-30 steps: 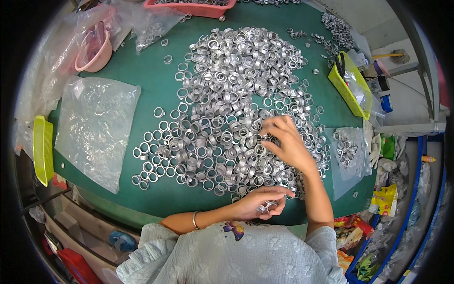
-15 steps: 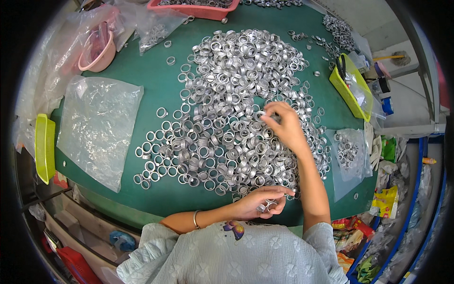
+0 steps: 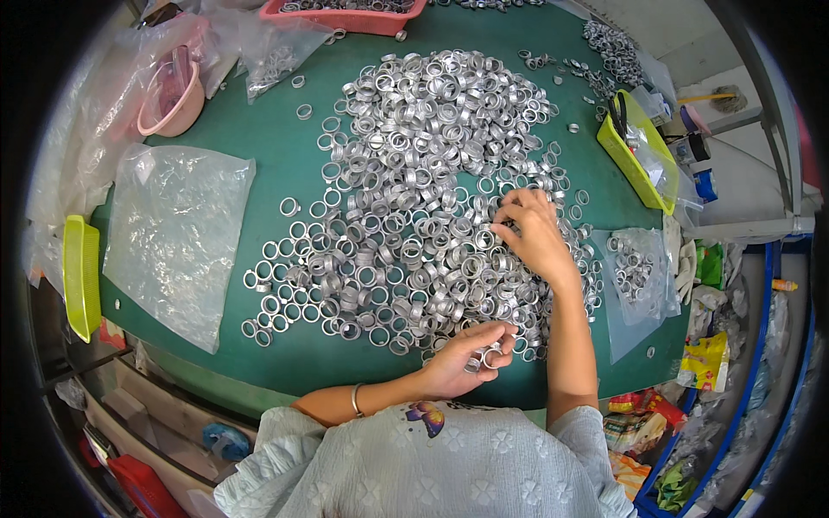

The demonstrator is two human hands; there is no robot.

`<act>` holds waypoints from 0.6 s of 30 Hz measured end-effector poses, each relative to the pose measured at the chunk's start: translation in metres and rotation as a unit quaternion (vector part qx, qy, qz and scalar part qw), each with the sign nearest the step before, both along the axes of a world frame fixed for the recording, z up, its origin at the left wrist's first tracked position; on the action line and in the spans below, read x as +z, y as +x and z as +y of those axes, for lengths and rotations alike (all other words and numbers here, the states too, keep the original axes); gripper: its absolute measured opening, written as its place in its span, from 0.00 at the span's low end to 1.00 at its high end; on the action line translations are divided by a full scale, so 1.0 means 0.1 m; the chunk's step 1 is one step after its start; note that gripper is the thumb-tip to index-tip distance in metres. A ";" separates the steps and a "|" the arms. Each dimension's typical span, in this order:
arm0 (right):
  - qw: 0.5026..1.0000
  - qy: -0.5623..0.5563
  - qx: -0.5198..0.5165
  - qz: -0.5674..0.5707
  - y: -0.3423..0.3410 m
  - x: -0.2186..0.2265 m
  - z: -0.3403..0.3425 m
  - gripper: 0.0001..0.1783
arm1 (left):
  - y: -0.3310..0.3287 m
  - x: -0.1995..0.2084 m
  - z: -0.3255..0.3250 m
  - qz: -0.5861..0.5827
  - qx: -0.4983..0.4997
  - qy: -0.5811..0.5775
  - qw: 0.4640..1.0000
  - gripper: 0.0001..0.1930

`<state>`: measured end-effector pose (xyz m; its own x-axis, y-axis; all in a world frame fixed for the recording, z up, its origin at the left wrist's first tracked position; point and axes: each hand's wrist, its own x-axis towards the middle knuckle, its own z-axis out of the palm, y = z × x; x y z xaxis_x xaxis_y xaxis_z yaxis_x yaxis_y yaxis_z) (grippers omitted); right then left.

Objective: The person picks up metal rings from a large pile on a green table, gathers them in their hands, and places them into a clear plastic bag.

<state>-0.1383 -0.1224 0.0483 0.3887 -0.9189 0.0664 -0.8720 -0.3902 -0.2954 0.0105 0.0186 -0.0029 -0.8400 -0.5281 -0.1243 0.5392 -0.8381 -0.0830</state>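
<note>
A big heap of silver metal rings [image 3: 440, 129] covers the middle of the green table, with a thinner scatter at its left edge. My left hand [image 3: 471, 356] is at the near edge of the heap, palm turned up, its fingers curled around a few metal rings [image 3: 490, 356]. Farther out, my right hand [image 3: 534, 231] reaches onto the right side of the heap. Its fingers are bent down among the rings, and their tips are partly hidden, so whether they pinch a ring does not show.
A flat clear plastic bag [image 3: 177, 246] lies on the left, near a green basket [image 3: 82, 278]. A pink bowl [image 3: 175, 108] and a red tray [image 3: 345, 19] stand at the back. On the right are a yellow-green basket [image 3: 635, 160] and a bag of rings [image 3: 635, 272].
My right hand has moved slightly right and its fingers have lowered into the rings. My left hand has risen a little and turned, showing the rings in its fingers more clearly.
</note>
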 end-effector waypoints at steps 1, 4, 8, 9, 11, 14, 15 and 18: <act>0.999 0.021 -0.016 -0.024 -0.01 -0.02 -0.01 0.07 | 0.00 -0.02 0.00 0.018 -0.003 0.019 1.000 0.14; 0.971 0.073 0.006 -0.230 -0.09 0.10 0.01 0.07 | 0.05 -0.01 -0.02 -0.040 0.031 -0.003 0.999 0.19; 0.982 0.048 -0.018 -0.179 -0.09 0.06 -0.03 0.06 | 0.01 0.09 -0.06 -0.027 0.055 0.047 0.997 0.24; 0.997 0.004 0.018 -0.076 -0.05 0.02 -0.03 0.06 | 0.00 0.10 -0.07 -0.007 0.053 0.053 0.997 0.25; 0.996 -0.015 0.001 -0.084 0.01 0.01 0.00 0.06 | 0.00 0.12 -0.08 0.004 0.054 0.047 0.997 0.26; 0.962 0.095 -0.042 -0.253 -0.09 0.13 -0.02 0.05 | 0.00 0.15 -0.08 -0.013 0.062 0.020 0.998 0.26; 0.958 0.099 -0.075 -0.260 -0.10 0.17 -0.01 0.05 | 0.01 0.14 -0.08 -0.011 0.065 0.018 0.998 0.26; 0.990 0.026 -0.060 -0.124 -0.01 0.11 0.02 0.06 | 0.00 0.14 -0.08 -0.012 0.070 0.009 0.997 0.26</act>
